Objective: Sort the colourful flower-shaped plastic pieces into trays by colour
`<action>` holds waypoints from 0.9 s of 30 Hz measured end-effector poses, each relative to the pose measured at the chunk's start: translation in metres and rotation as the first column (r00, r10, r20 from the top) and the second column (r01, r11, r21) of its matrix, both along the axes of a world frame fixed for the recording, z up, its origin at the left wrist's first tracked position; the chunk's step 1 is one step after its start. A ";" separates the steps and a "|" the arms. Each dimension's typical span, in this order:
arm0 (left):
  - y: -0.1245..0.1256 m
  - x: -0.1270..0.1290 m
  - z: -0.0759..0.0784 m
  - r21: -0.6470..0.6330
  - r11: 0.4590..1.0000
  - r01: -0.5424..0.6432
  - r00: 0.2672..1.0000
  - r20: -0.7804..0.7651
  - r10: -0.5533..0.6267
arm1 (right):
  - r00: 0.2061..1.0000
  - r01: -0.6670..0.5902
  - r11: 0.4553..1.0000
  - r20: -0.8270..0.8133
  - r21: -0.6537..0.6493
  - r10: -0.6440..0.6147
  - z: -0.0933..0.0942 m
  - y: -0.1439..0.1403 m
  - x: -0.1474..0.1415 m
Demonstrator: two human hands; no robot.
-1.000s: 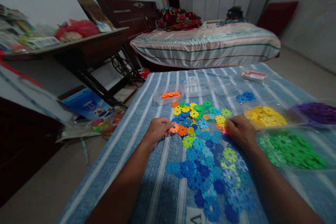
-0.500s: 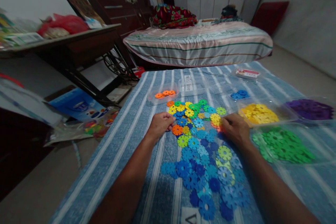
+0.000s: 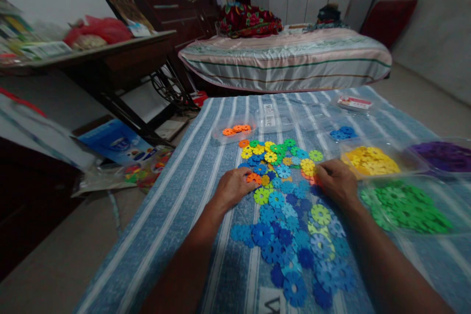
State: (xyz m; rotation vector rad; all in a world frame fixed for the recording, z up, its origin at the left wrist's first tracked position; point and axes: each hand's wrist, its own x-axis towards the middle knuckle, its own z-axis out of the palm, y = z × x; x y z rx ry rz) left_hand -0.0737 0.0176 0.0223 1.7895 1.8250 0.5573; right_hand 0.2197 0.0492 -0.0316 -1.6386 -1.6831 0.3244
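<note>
Notched plastic discs, shaped like snowflakes, lie in a loose spread on the striped cloth; a blue disc (image 3: pixel 294 288) is at the near end. My left hand (image 3: pixel 232 187) is at the spread's left edge, thumb and fingers closed on an orange disc (image 3: pixel 253 177). On the other side, my right hand (image 3: pixel 339 181) has its fingers curled together, right beside a yellow disc (image 3: pixel 307 166) that overlaps orange ones. What its fingertips hold is hidden. Light-green discs (image 3: pixel 321 214) lie among the blue ones between my forearms.
Clear tubs hold sorted discs: orange (image 3: pixel 237 129), yellow (image 3: pixel 371 161), green (image 3: pixel 408 206), purple (image 3: pixel 441 155) and blue (image 3: pixel 343 132). A clear box with a label (image 3: pixel 353 103) sits at the far right. Beyond the cloth-covered table (image 3: pixel 176 216) stand a bed (image 3: pixel 287 61) and a sewing table (image 3: pixel 121 54).
My left hand has moved slightly toward me and right, from the blue discs onto the orange disc, and has closed on it. My right hand stays by the yellow disc. The view has shifted slightly.
</note>
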 end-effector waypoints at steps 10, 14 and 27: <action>0.000 0.001 -0.003 0.037 0.999 0.007 0.999 -0.038 -0.005 | 1.000 0.002 1.000 -0.022 0.004 -0.002 0.000 0.000 -0.001; 0.001 -0.003 -0.004 -0.013 1.000 -0.007 0.993 0.122 0.009 | 1.000 0.010 1.000 -0.009 -0.006 -0.011 0.000 0.000 -0.001; 0.050 -0.006 0.046 -0.094 0.858 -0.504 0.455 0.816 0.357 | 1.000 -0.009 1.000 0.004 0.012 0.009 -0.005 0.003 0.000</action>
